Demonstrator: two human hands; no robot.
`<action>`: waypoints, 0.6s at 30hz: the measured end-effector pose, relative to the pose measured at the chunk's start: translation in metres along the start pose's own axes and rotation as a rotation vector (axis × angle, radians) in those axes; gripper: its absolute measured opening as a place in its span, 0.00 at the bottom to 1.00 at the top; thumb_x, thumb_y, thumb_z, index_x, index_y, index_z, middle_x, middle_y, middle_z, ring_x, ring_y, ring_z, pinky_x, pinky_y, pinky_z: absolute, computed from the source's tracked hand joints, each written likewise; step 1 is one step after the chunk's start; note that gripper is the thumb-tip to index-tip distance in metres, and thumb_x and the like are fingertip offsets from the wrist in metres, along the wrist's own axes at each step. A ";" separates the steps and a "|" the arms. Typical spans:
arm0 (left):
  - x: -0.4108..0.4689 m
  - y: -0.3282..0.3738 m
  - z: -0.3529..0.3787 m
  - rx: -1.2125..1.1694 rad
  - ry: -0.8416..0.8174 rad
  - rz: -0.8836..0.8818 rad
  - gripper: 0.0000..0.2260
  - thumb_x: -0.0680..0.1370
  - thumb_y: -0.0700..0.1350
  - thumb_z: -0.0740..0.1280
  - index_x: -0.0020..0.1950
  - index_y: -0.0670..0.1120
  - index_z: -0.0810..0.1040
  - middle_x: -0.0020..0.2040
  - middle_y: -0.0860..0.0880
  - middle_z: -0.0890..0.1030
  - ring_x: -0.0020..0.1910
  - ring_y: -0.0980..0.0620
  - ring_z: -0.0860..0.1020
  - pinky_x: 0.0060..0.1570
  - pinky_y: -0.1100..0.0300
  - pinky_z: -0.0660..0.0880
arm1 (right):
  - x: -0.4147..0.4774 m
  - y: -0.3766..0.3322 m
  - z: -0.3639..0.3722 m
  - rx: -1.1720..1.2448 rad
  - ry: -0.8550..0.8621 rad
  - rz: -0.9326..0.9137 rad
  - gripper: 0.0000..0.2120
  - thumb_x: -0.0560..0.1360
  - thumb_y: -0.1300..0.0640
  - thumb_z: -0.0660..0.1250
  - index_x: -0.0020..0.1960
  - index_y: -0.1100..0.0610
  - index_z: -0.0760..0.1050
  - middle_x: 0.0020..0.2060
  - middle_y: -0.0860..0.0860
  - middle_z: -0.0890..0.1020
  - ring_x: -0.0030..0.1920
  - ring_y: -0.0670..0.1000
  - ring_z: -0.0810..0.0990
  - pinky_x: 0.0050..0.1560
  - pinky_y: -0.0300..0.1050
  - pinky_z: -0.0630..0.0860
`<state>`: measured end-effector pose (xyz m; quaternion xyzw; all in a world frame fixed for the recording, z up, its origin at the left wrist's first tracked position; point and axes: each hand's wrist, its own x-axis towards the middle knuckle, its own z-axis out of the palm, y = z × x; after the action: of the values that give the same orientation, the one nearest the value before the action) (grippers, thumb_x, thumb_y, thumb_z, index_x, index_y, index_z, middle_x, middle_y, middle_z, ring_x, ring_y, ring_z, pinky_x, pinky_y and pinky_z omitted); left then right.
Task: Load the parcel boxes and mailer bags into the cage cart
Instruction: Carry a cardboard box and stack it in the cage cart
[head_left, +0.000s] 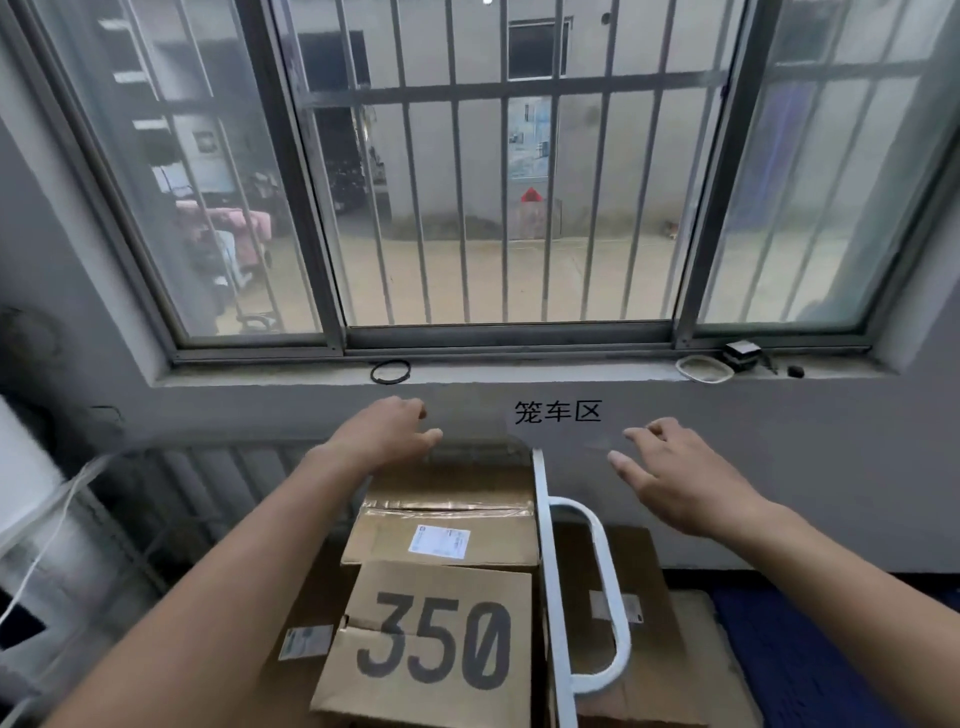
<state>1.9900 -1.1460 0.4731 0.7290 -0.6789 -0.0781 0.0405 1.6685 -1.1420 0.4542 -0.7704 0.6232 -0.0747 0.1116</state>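
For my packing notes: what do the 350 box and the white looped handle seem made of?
The 350 box looks like matte brown cardboard: plain fibre colour, a creased flap edge. The white looped handle seems painted metal tube, smooth with a slight sheen; plastic cannot be excluded.

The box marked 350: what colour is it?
Brown box with black numbers, clearest in the head view.

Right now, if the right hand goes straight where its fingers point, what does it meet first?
Likely the grey plastered wall below the windowsill, near the black printed characters. Nothing shows between the open right hand and it, though depth is unclear.
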 end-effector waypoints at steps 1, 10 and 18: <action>0.004 0.008 0.000 0.001 -0.002 0.003 0.24 0.82 0.57 0.61 0.73 0.45 0.70 0.70 0.44 0.74 0.68 0.45 0.72 0.65 0.52 0.71 | 0.001 0.006 -0.001 0.012 -0.006 0.001 0.27 0.83 0.38 0.51 0.77 0.51 0.63 0.74 0.53 0.64 0.74 0.55 0.63 0.71 0.56 0.67; 0.026 0.038 0.005 0.005 0.032 0.066 0.25 0.82 0.60 0.60 0.72 0.45 0.71 0.70 0.45 0.75 0.67 0.47 0.73 0.64 0.51 0.72 | 0.009 0.043 -0.002 0.010 -0.005 0.041 0.28 0.82 0.37 0.52 0.77 0.50 0.63 0.74 0.53 0.63 0.74 0.55 0.63 0.71 0.55 0.67; 0.016 0.024 0.010 -0.001 0.060 0.067 0.27 0.82 0.62 0.59 0.72 0.45 0.71 0.69 0.45 0.75 0.68 0.47 0.73 0.64 0.51 0.71 | 0.011 0.028 0.007 0.020 0.016 0.001 0.27 0.82 0.39 0.55 0.78 0.49 0.62 0.76 0.52 0.60 0.74 0.55 0.66 0.70 0.52 0.68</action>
<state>1.9662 -1.1633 0.4662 0.7079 -0.7013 -0.0552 0.0638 1.6459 -1.1573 0.4397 -0.7682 0.6239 -0.0869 0.1146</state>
